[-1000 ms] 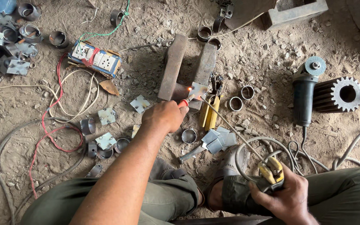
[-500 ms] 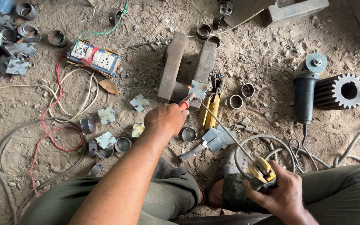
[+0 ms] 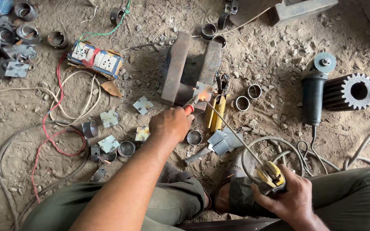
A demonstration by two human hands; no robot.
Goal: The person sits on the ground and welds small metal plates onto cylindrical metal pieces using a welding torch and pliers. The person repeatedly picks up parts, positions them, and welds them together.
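Change: left hand (image 3: 171, 124) sits a little lower and closer to the knees than half a second ago, and a small orange glow now shows at the square plate where the rod tip meets it; the right hand (image 3: 288, 197) has barely moved.
Left hand: fingers closed around red-handled pliers (image 3: 190, 106), whose nose reaches up to the small square steel plate (image 3: 204, 90).
Right hand: fist wrapped tight around a yellow-jawed electrode holder (image 3: 271, 176), low right, above the knee.
Rod: thin grey welding rod (image 3: 232, 130) runs diagonally from the holder up-left to the plate, its tip touching at the glow.
Plate: it rests against the lower end of the two heavy rusty steel blocks (image 3: 191, 68) lying side by side on the sandy dirt floor (image 3: 270, 42).
Box: rectangular extension board with white sockets, blue sides and a red band (image 3: 94, 59) lies upper left, red and white wires (image 3: 52, 124) looping below it.
Loose parts: short steel pipe rings (image 3: 247, 97) lie right of the blocks; cut square plates (image 3: 108, 119) are scattered left of the hand.
Tools: dark green angle grinder (image 3: 314, 87) lies at right, just beside a black toothed gear cylinder (image 3: 350, 91).
Yellow tool: yellow-handled tool (image 3: 215, 112) lies just below the blocks, near the rod.
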